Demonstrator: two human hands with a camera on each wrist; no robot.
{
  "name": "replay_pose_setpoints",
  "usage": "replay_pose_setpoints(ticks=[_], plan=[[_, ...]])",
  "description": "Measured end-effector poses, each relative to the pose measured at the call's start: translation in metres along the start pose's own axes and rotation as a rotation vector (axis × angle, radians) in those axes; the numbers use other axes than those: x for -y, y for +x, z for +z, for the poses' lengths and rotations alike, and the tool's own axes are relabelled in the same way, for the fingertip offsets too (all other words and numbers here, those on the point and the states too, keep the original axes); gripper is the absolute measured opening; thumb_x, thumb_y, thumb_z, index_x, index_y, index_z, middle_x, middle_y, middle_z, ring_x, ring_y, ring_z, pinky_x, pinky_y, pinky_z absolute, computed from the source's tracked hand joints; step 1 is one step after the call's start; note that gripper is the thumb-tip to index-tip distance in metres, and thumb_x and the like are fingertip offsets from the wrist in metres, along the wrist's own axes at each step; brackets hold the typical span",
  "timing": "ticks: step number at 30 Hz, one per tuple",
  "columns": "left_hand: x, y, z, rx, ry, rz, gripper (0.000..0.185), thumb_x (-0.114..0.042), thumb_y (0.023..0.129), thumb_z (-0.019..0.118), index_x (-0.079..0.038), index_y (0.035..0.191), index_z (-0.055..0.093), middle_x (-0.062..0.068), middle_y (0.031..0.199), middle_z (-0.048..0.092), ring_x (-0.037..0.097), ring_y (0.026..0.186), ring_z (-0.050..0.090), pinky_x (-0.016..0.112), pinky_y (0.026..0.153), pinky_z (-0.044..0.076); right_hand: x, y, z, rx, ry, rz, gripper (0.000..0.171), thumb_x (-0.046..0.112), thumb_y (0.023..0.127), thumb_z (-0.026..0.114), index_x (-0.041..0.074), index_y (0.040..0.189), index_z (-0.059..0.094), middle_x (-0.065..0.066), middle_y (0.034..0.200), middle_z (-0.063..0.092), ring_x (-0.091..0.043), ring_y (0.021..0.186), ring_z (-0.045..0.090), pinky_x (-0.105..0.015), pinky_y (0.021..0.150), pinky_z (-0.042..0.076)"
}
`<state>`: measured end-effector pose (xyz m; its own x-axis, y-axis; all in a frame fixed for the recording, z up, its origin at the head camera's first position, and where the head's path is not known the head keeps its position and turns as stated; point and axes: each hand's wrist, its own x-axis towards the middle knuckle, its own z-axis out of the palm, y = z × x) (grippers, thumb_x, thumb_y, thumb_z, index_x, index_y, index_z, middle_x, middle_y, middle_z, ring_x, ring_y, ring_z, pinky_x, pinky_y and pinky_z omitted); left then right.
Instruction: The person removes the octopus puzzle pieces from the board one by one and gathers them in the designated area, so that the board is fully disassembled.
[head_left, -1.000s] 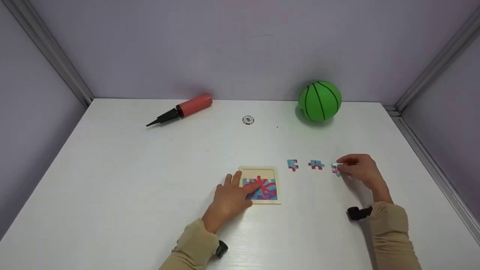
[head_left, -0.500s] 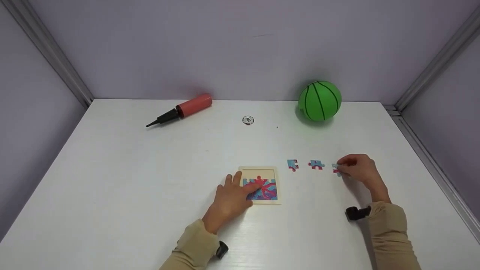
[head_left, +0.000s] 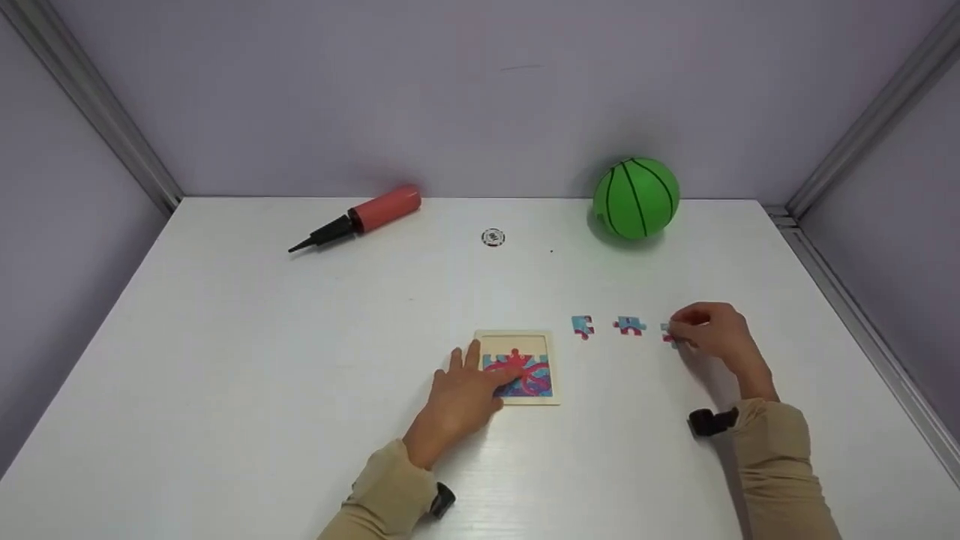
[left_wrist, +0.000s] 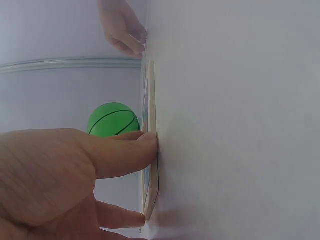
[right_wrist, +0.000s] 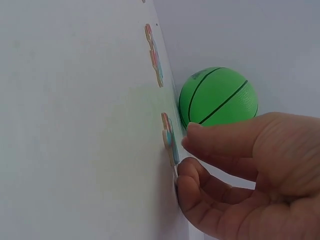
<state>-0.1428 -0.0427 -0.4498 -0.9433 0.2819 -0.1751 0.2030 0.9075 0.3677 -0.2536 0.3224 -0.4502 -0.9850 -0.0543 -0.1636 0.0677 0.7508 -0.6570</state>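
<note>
My left hand (head_left: 459, 396) lies over the lower left of a square wooden puzzle tray (head_left: 556, 375). Its index finger rests on the pink octopus picture (head_left: 534, 379), while the thumb touches the near rim in the left wrist view. To the right, my right hand (head_left: 716, 334) hovers with loosely bent fingers at a blue and pink jigsaw piece (right_wrist: 170, 140). That piece lies on the table, its right part covered by the fingertips in the head view. Two more pieces lie left of it: a middle one (head_left: 629, 325) and a left one (head_left: 582, 326).
A green ball (head_left: 637, 198) stands at the back right by the wall. A red and black hand pump (head_left: 382, 209) lies at the back left. Between them is a round black and white disc (head_left: 493, 237), like a poker chip. Walls enclose the white table (head_left: 247, 375).
The right jigsaw piece, tilted in my right fingertips a second ago, now lies flat. My right hand has barely shifted; my left hand stays on the tray.
</note>
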Motion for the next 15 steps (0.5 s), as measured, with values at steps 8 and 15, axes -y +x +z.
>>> replay_pose_setpoints(ticks=[8, 15], plan=[[0.001, -0.013, -0.002, -0.001, 0.01, 0.016, 0.052, -0.02, 0.089, 0.066, -0.032, 0.138, 0.054, 0.027, 0.148, 0.032, 0.05, 0.131, 0.033, 0.063, 0.092, 0.04, 0.006, -0.001, 0.002, -0.024, 0.028, -0.023, 0.033, 0.025, 0.093, 0.061, -0.002, 0.112, 0.065, -0.018, 0.107, 0.063, -0.023, 0.088, 0.058, -0.027, 0.067, 0.049], [0.001, -0.019, -0.002, 0.033, 0.033, 0.035, 0.05, -0.022, 0.089, 0.067, -0.029, 0.137, 0.055, 0.021, 0.149, 0.033, 0.05, 0.133, 0.031, 0.063, 0.095, 0.037, 0.013, -0.004, 0.001, -0.054, 0.008, -0.07, 0.032, 0.026, 0.094, 0.06, 0.0, 0.111, 0.066, -0.019, 0.111, 0.063, -0.031, 0.099, 0.058, -0.031, 0.071, 0.047]])
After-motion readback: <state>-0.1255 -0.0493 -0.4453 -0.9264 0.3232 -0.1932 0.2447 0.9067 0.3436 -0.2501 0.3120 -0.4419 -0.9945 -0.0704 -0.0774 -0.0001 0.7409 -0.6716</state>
